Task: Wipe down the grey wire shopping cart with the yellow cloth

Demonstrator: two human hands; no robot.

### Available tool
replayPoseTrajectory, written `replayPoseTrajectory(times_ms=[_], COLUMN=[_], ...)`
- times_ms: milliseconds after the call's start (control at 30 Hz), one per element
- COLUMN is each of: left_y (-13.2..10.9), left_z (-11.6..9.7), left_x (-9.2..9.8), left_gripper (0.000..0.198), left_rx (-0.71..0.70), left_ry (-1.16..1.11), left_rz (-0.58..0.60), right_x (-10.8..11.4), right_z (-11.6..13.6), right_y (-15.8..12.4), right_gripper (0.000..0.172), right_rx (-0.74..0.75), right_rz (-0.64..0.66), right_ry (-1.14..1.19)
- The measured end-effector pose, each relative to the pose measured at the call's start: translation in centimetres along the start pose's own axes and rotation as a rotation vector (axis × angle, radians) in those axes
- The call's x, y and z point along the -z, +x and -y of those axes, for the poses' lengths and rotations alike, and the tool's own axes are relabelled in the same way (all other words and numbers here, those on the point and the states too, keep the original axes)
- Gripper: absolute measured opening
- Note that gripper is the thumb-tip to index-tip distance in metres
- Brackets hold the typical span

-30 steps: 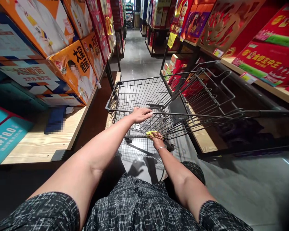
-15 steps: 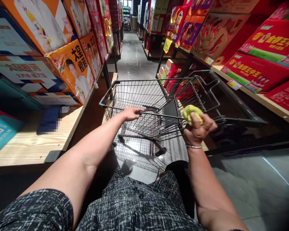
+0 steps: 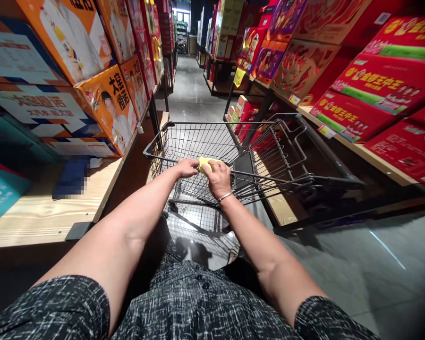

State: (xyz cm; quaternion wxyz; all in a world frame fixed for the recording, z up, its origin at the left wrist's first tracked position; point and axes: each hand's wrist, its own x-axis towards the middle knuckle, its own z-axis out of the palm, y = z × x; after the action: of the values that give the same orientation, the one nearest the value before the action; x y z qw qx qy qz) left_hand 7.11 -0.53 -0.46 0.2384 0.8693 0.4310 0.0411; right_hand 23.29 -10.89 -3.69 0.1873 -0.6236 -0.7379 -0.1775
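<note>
In the aisle's middle, slantwise: dark wire shopping cart [image 3: 262, 175], its basket mesh bare, handle end right. Yellow cloth [image 3: 206, 163], bunched, at the cart's near top rail. Floor [image 3: 189, 101] grey, glossy, running far between laden shelves; orange cartons [image 3: 109, 106] left, red cartons [image 3: 371, 82] right. Right hand [image 3: 218, 180]: forearm angled inward, grip closed over the cloth. Left hand [image 3: 187, 168]: palm down on the rail, just left of the cloth, fingers bent; cannot tell whether its grip encircles the rail.
</note>
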Motion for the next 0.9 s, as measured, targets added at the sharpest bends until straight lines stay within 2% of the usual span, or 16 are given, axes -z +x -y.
replayPoseTrajectory(times_ms=[67,133,300,400,500,600,667,700,767,900], left_y=[-0.1,-0.2,-0.1,0.0,0.0,0.0,0.1,0.1,0.3,0.7], left_z=[-0.1,-0.2,-0.3,-1.1,-3.3,-5.9,-6.9,-7.1,-7.0,-6.3], left_x=[0.1,0.2,0.2,0.5,0.4,-0.3,-1.1,-1.4,-1.7,-1.4], left_gripper=[0.057,0.060,0.060,0.057,0.062,0.071,0.073,0.073,0.072,0.067], left_rx=[-0.014,-0.021,-0.012,0.047,0.033,-0.085,-0.133,-0.147,-0.163,-0.173], left_ry=[-0.014,-0.014,-0.014,0.024,0.101,0.143,0.170,0.179,0.179,0.127], left_rz=[0.012,0.016,0.028,0.062,0.077,0.083,0.070,0.062,0.059,0.106], right_x=[0.5,1.4,5.2,6.5,5.5,2.4,-0.1,-1.5,-4.2,-9.1], right_z=[-1.5,-4.3,-13.3,-16.2,-15.7,-13.3,-11.5,-10.6,-9.0,-6.1], right_y=[-0.5,-2.3,-8.3,-10.2,-10.3,-9.7,-9.8,-10.1,-11.0,-13.3], right_gripper=[0.037,0.037,0.037,0.040,0.047,0.045,0.042,0.041,0.043,0.048], right_rx=[0.040,0.019,-0.221,-0.300,-0.315,-0.301,-0.310,-0.322,-0.342,-0.274], right_rz=[-0.001,-0.034,-0.122,-0.141,-0.240,-0.362,-0.362,-0.321,-0.143,0.393], right_ry=[-0.018,-0.058,-0.215,-0.254,-0.214,-0.122,-0.066,-0.043,-0.009,0.030])
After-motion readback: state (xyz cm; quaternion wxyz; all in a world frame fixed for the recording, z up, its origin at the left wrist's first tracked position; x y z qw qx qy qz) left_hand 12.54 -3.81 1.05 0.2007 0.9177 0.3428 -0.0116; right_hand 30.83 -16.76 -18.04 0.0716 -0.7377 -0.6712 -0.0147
